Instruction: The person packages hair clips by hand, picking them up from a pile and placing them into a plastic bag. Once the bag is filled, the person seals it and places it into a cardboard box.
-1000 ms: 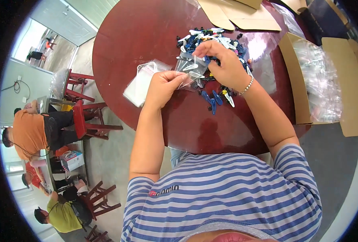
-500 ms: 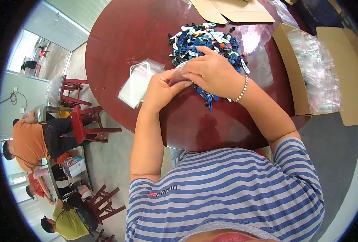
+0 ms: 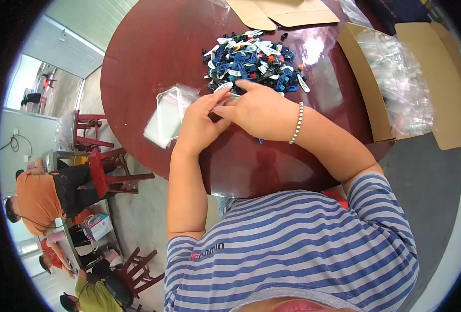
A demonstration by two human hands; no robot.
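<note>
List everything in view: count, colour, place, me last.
Table: one, dark red, centre.
Clips: many, mainly blue, black, white, on table.
Bags: one stack, clear, table's left side.
Box: one, brown, right.
Packets: many, clear, inside box.
Cardboard: count unclear, brown, table's far edge.
Stools: at least three, red, left.
People: at least three, orange, red, green tops, left.
Door: one, grey, upper left.
Shirt: one, blue-white striped, bottom.
Left hand: one, bare, centre.
Right hand: one, pale bracelet, beside left.

Our right hand [image 3: 259, 115] has moved from our left hand's [image 3: 196, 125] 2 o'clock to its 3 o'clock, now touching it.
</note>
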